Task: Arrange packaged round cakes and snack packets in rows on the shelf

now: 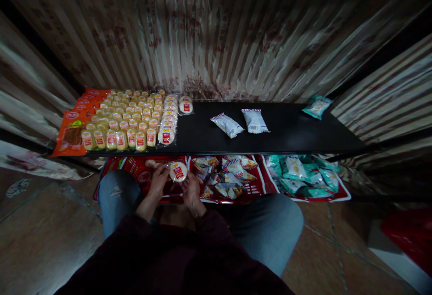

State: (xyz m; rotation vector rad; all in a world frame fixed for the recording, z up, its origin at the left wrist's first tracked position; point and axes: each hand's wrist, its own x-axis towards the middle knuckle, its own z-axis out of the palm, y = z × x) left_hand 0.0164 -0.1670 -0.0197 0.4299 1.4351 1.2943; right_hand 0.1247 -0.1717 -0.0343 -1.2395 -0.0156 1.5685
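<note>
Both of my hands hold one round rice cracker packet [178, 171] with a red label, just below the front edge of the black shelf [286, 139]. My left hand [158, 182] grips its left side and my right hand [191, 186] its right side. On the shelf's left part lie rows of small yellow snack packs [124, 121], a column of round cracker packets [168, 121] and orange packets [72, 130] at the far left. One more round packet [186, 106] lies apart, right of the column.
Two white snack bags [227, 125] [254, 120] lie mid-shelf, and a teal bag [317, 106] at the far right. Below, a red tray [303, 198] on the floor holds mixed white and teal bags [308, 173]. My knees [114, 196] flank it. A striped curtain [216, 38] hangs behind.
</note>
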